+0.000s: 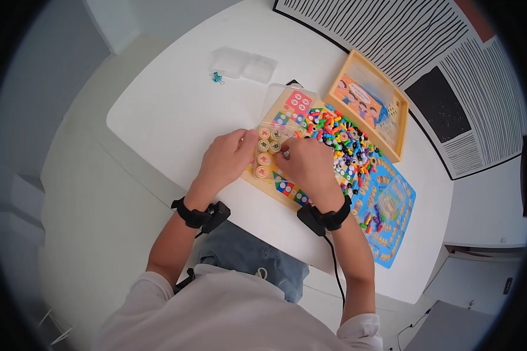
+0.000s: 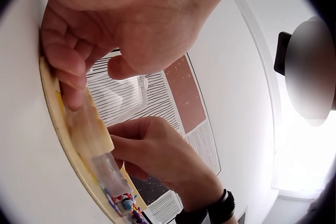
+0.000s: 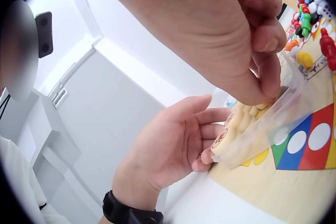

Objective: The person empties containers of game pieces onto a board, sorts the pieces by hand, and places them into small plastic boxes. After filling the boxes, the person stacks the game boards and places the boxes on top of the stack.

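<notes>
A clear plastic box holds round wooden game pieces with red or black marks, stacked in two rows. The box lies on a wooden game board printed with coloured patches and white circles. Along the box's left side, my left hand rests its fingers against the wall, thumb apart. From the other side, my right hand reaches in and pinches a game piece at the row's edge between thumb and fingertips, which mostly hide it. The clear lid stands open beyond the pieces.
Many coloured pegs lie heaped to the right. Behind them stands a wooden tray with a printed card. A blue board lies at the right. Clear plastic containers and a teal binder clip are at the back left.
</notes>
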The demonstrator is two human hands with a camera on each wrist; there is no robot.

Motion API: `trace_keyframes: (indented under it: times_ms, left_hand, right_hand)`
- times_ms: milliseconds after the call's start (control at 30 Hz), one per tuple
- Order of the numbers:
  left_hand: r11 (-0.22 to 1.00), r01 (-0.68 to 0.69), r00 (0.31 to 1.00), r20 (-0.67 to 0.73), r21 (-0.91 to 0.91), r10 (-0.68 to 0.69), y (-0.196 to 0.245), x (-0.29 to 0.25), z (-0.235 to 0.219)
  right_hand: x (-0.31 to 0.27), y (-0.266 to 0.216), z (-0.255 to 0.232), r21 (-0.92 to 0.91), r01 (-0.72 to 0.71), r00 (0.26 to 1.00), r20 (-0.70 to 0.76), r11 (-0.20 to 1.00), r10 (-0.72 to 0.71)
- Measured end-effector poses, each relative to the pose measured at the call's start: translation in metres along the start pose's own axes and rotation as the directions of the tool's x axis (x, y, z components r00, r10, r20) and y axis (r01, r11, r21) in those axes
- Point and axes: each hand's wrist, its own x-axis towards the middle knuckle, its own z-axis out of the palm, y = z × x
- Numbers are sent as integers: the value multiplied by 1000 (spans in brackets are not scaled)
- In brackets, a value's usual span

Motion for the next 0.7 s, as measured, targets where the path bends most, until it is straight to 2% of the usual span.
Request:
trace_keyframes:
  times_ms: [167,233,300,367,400,467,500,633,700]
  left_hand:
    - [999,35,999,-14,-13,-35,1,0,0]
    - [999,42,999,11,-33,-41,3,0,-1]
    - [997,56,998,30,-51,-54,5,0,-5]
    - [998,58,998,-32,26,-58,6,-2,-7]
    - [998,51,998,-28,35,-50,9,-6,-8]
    - [979,-117,970,-191,169,149,25,-17,-11]
    - [977,-125,970,-186,176,157,38,-20,-10]
    - [956,-248,959,-100,155,265,109,-38,3]
    - [875,-408,911,49,262,410,136,-33,21]
  right_hand:
    - [-4,3,-3,-53,-15,1000,-4,998,15]
    - [-8,4,-13,-88,-21,998,55,996,26]
    - [-21,15,-28,-10,-26,1000,-10,1000,26]
    - [-38,35,-52,116,-67,987,-139,991,83]
    - [-44,52,-60,105,-115,980,-152,988,130]
    - [-57,90,-76,82,-241,951,-178,967,252]
    - [-63,108,-83,70,-318,926,-191,945,326]
    - [-77,187,-74,28,-400,891,-224,916,396]
    - [-78,203,-68,69,-304,927,-210,950,312]
